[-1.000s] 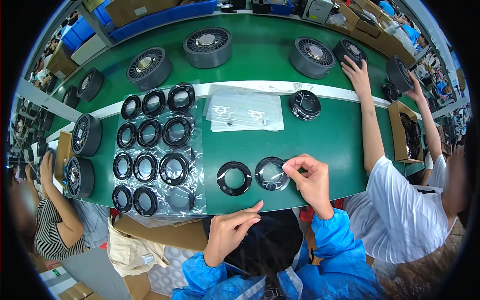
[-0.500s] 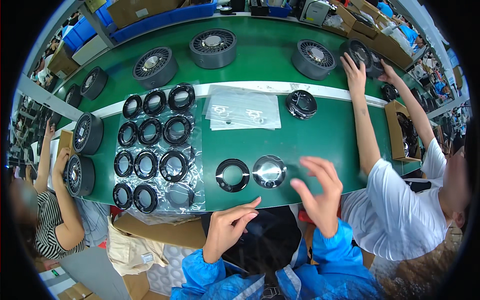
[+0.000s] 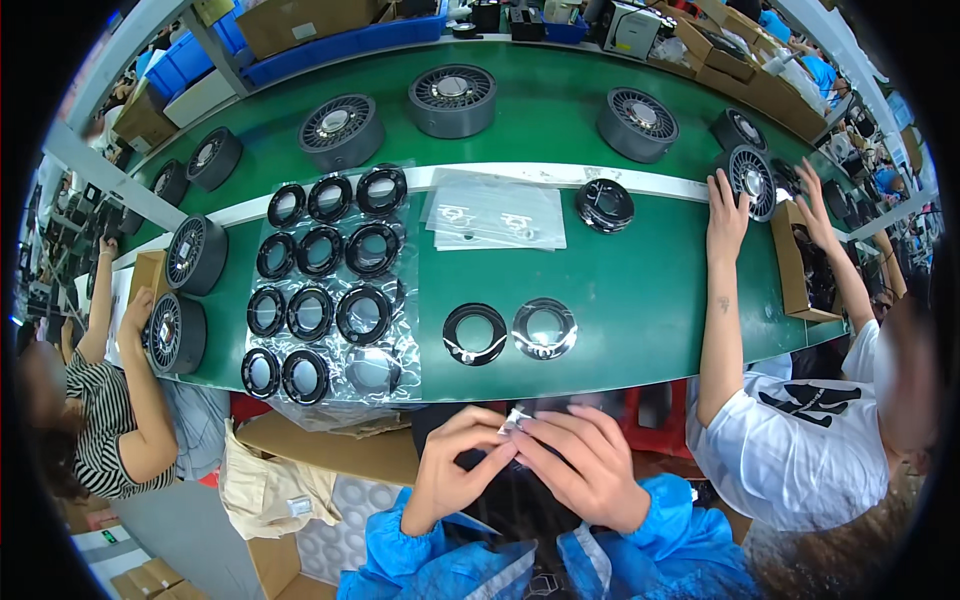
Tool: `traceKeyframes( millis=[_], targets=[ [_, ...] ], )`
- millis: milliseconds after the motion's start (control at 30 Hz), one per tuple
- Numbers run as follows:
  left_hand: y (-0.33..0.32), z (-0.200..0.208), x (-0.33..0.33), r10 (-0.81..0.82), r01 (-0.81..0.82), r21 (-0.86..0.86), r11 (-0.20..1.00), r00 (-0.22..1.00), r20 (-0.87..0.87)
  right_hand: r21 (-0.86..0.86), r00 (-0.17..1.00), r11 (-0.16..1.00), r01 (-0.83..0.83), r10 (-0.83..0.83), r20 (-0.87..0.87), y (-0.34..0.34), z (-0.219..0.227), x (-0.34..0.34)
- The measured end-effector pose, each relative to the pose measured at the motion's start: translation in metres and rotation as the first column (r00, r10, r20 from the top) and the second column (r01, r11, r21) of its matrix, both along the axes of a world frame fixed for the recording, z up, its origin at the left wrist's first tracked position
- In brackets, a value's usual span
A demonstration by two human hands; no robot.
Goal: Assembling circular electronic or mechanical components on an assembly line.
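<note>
My left hand [image 3: 452, 468] and my right hand [image 3: 590, 470] meet just off the near table edge. Their fingertips pinch a small shiny clear piece [image 3: 513, 422], perhaps film; its exact kind is too small to make out. Beyond them, two glossy black rings lie side by side on the green table: a left ring [image 3: 456, 345] and a right ring [image 3: 568, 338]. Neither ring is touched. To their left, rows of similar black rings [image 3: 364, 330] rest on a clear plastic sheet [image 3: 408, 375].
Behind the rings lie translucent sheets [image 3: 545, 235] and a stack of black rings [image 3: 605, 207]. Grey spoked wheels [image 3: 452, 118] stand on the green belt past a white rail [image 3: 670, 180]. At right a co-worker's hands hold a wheel [image 3: 752, 185]; another person sits left, near two wheels.
My right hand has moved from beside the right ring to my left hand, and both now pinch the small clear piece. The co-worker at right has brought a wheel nearer.
</note>
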State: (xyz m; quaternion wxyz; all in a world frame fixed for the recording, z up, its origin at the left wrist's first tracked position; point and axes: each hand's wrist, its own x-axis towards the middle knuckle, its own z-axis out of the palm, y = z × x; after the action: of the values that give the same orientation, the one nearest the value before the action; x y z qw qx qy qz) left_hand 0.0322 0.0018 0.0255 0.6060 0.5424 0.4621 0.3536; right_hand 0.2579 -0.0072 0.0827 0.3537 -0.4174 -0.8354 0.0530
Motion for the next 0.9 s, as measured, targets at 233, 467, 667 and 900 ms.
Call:
traceKeyframes(
  millis=[233, 467, 667, 900],
  targets=[
    [-0.016, 0.019, -0.017, 0.162, -0.088, 0.431, 0.898, 0.977, -0.136, -0.383, 0.923, 0.877, -0.291, 0.152, -0.353, 0.019, -0.031, -0.026],
    [-0.013, -0.016, -0.036, 0.447, -0.428, -0.162, 0.889, 0.888, 0.107, -0.098, 0.949, 0.945, -0.313, 0.308, -0.061, 0.034, -0.020, -0.029],
    [-0.003, -0.010, -0.048, 0.458, -0.457, 0.029, 0.889, 0.887, -0.066, -0.617, 0.711, 0.766, -0.181, -0.331, -0.620, 0.079, -0.018, -0.019],
    [-0.002, -0.021, -0.027, 0.232, -0.118, 0.384, 0.916, 0.936, -0.265, -0.743, 0.698, 0.650, -0.158, -0.459, -0.550, 0.118, -0.076, -0.033]
  ],
)
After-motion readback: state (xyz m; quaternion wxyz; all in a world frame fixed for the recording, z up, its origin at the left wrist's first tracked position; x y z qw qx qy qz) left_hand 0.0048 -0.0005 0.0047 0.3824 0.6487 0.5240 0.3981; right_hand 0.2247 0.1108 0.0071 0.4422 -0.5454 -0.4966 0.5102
